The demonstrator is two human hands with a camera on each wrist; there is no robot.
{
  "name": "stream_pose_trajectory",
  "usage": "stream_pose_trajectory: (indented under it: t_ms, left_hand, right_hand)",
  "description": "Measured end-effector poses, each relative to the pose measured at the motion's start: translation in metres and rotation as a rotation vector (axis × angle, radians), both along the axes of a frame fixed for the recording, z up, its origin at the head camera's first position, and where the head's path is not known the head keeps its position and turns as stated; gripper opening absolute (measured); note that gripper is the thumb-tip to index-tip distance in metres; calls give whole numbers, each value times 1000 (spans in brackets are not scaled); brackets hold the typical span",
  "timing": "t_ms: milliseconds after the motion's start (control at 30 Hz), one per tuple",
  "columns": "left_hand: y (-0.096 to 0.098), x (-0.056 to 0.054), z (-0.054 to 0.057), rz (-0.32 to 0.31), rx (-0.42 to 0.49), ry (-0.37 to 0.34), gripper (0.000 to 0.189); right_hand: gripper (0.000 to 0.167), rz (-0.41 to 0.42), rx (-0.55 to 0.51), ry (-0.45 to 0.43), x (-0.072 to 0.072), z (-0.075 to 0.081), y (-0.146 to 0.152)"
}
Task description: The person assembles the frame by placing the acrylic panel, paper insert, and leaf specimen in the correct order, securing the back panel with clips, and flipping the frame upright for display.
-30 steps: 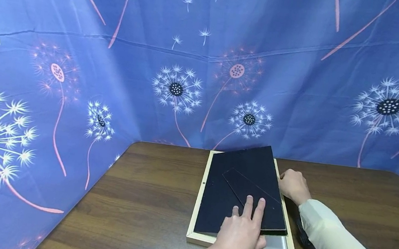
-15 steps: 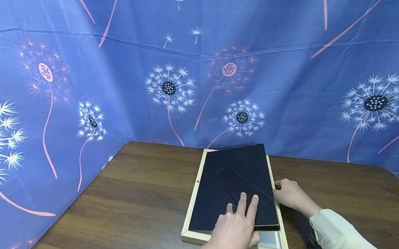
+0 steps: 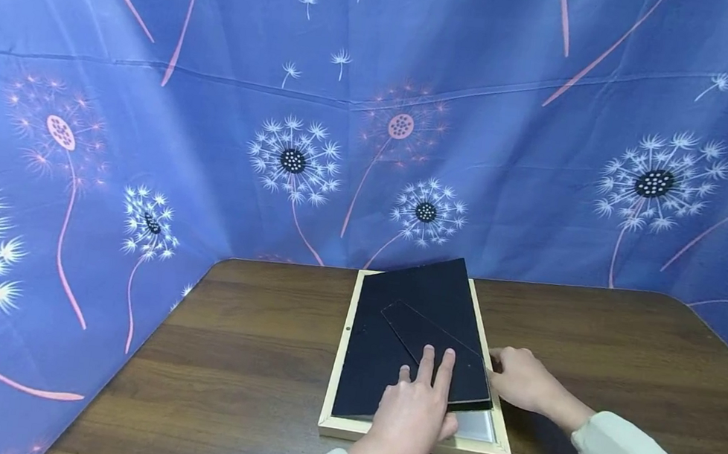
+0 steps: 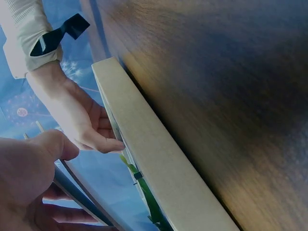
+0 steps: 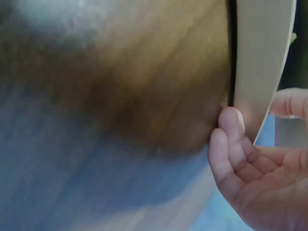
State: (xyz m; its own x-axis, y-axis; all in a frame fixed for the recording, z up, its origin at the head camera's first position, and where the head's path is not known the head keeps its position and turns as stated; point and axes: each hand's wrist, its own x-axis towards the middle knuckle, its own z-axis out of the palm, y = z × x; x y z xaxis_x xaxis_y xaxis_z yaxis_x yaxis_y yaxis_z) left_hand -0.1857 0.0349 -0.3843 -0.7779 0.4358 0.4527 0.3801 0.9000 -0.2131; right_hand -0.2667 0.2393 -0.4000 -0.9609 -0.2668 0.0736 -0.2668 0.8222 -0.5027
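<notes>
A pale wooden picture frame lies back side up on the table. Over its opening sits a black backing board, askew, its near right corner raised. My left hand holds the board near its front edge, fingers stretched over the top and thumb at the edge. Below that edge a strip of silvery-grey surface shows inside the frame. With thumb and fingertips, my right hand pinches the frame's right side, seen close in the right wrist view along the frame side. A green strip shows inside the frame.
The brown wooden table reaches back to a blue dandelion-print cloth that hangs behind and to the left. A black strap is on the right sleeve.
My right hand has slid along the frame's right side toward the near end. The left hand and the board keep their places on the frame; the head view has shifted to the right.
</notes>
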Motion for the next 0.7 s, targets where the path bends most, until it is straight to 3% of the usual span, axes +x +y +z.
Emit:
stream_pose_trajectory:
  t_ms: [433,567,700]
  left_hand:
    - [0,1,0,3,8,-4,76]
    - [1,1,-1,6,-26,-17,76]
    - [3,1,-4,24,-63,-31,75]
  right_hand:
    - [39,-98,39,29,2,1,-9]
    - [50,-99,-42,-55,5,-2,-3]
    - [61,-35,-212,-199,7,-2,8]
